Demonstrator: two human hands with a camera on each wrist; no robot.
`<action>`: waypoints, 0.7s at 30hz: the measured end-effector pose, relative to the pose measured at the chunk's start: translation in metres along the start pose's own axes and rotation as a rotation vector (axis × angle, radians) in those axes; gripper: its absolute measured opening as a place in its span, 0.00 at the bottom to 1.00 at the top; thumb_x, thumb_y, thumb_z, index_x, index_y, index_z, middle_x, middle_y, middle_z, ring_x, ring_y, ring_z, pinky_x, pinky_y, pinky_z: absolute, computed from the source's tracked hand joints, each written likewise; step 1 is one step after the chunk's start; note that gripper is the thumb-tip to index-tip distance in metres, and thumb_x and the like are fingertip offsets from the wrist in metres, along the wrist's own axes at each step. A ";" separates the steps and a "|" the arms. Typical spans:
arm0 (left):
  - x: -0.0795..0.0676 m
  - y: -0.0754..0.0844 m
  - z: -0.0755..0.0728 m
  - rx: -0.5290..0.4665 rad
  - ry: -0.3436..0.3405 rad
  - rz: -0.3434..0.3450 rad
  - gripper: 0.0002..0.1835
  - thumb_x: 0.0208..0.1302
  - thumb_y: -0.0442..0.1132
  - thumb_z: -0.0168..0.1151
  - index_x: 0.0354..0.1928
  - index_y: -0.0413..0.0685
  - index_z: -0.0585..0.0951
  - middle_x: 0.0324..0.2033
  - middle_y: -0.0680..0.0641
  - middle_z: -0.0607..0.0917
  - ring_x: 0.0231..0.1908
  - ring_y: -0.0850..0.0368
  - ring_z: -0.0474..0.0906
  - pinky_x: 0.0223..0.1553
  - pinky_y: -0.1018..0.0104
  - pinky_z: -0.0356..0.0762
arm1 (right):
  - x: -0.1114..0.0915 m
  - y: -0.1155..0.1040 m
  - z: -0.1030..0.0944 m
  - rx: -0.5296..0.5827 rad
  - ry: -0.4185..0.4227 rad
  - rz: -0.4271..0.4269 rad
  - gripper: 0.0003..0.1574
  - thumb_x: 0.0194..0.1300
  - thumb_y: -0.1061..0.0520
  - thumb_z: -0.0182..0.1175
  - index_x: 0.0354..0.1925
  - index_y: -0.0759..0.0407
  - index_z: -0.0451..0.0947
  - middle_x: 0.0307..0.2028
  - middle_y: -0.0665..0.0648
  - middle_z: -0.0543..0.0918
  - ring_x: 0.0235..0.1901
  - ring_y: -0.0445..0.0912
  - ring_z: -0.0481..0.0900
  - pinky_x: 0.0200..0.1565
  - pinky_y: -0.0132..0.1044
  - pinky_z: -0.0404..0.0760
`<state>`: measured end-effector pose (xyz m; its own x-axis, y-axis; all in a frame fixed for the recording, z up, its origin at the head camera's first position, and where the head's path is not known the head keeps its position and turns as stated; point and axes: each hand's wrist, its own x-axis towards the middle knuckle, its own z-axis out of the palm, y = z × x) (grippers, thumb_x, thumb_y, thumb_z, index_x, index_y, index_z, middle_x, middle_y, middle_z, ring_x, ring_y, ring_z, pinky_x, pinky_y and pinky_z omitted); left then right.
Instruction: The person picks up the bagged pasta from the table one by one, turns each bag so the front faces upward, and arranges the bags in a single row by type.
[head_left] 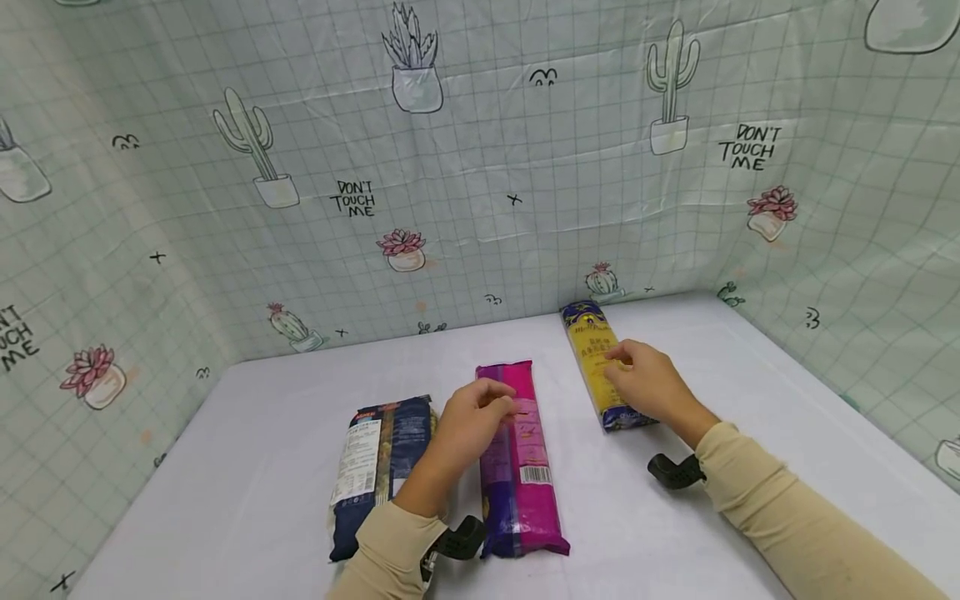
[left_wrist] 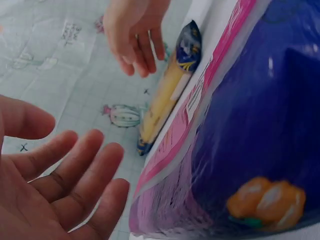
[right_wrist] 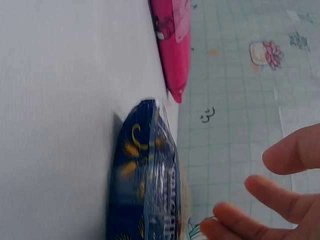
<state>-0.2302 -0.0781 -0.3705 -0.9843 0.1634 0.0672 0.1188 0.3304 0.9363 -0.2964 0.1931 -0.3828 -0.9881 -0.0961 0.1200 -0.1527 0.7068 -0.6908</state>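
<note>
In the head view my left hand (head_left: 467,423) hovers over the left edge of a long pink-and-purple packet (head_left: 536,508) lying flat. The left wrist view shows this hand's fingers (left_wrist: 82,172) loosely bent and holding nothing, beside the packet. Farther right, my right hand (head_left: 651,385) is above a long yellow packet with blue ends (head_left: 588,346). Its fingers (right_wrist: 280,197) are spread and apart from the packet's blue end (right_wrist: 135,185) in the right wrist view. Left of the pink packet lies a navy packet with a white label (head_left: 363,458), partly hidden by my left forearm.
A white cloth (head_left: 247,467) covers the table. Behind it and at both sides hangs a pale green checked sheet (head_left: 465,158) printed with cacti and lettering. Black camera mounts (head_left: 461,537) stick out from both wrists.
</note>
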 end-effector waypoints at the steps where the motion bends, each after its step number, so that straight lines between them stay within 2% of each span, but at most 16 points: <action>1: 0.000 -0.001 -0.001 0.028 -0.009 -0.005 0.14 0.75 0.42 0.56 0.54 0.41 0.81 0.44 0.48 0.84 0.47 0.52 0.83 0.52 0.51 0.79 | -0.001 -0.002 0.002 0.011 0.002 -0.012 0.23 0.71 0.54 0.53 0.58 0.66 0.75 0.58 0.70 0.78 0.57 0.61 0.75 0.57 0.58 0.74; 6: -0.001 -0.002 -0.008 0.160 -0.038 -0.014 0.16 0.75 0.45 0.55 0.54 0.43 0.81 0.46 0.48 0.84 0.47 0.52 0.80 0.51 0.48 0.78 | -0.006 -0.007 0.010 0.042 -0.002 -0.069 0.19 0.72 0.55 0.55 0.55 0.64 0.78 0.51 0.65 0.82 0.51 0.56 0.79 0.51 0.51 0.78; 9: 0.000 -0.003 -0.010 0.222 -0.045 -0.018 0.16 0.75 0.45 0.54 0.54 0.43 0.81 0.46 0.48 0.83 0.49 0.50 0.78 0.51 0.46 0.77 | -0.007 -0.009 0.015 0.098 -0.025 -0.094 0.18 0.73 0.56 0.56 0.54 0.65 0.79 0.47 0.63 0.84 0.46 0.54 0.80 0.47 0.46 0.80; 14: 0.002 -0.006 -0.013 0.294 -0.084 -0.019 0.16 0.75 0.44 0.55 0.56 0.42 0.80 0.51 0.44 0.82 0.55 0.44 0.77 0.52 0.45 0.77 | -0.009 -0.018 0.024 0.324 -0.153 -0.092 0.18 0.73 0.59 0.56 0.54 0.71 0.76 0.46 0.66 0.84 0.41 0.51 0.85 0.39 0.41 0.85; 18: 0.003 -0.007 -0.013 0.331 -0.095 -0.022 0.18 0.74 0.44 0.56 0.58 0.40 0.79 0.55 0.40 0.78 0.55 0.42 0.76 0.51 0.45 0.77 | -0.015 -0.024 0.032 0.464 -0.272 -0.048 0.20 0.74 0.60 0.54 0.56 0.74 0.73 0.48 0.70 0.82 0.41 0.54 0.86 0.36 0.44 0.86; 21: 0.002 -0.008 -0.012 0.341 -0.108 -0.053 0.19 0.73 0.44 0.56 0.58 0.39 0.78 0.55 0.38 0.78 0.53 0.43 0.76 0.50 0.45 0.77 | -0.021 -0.027 0.039 0.538 -0.363 0.009 0.22 0.73 0.61 0.52 0.59 0.75 0.70 0.50 0.70 0.81 0.42 0.56 0.86 0.36 0.47 0.87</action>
<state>-0.2349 -0.0915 -0.3733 -0.9729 0.2292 -0.0319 0.1230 0.6292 0.7674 -0.2725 0.1490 -0.3943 -0.9185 -0.3889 -0.0710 -0.0388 0.2674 -0.9628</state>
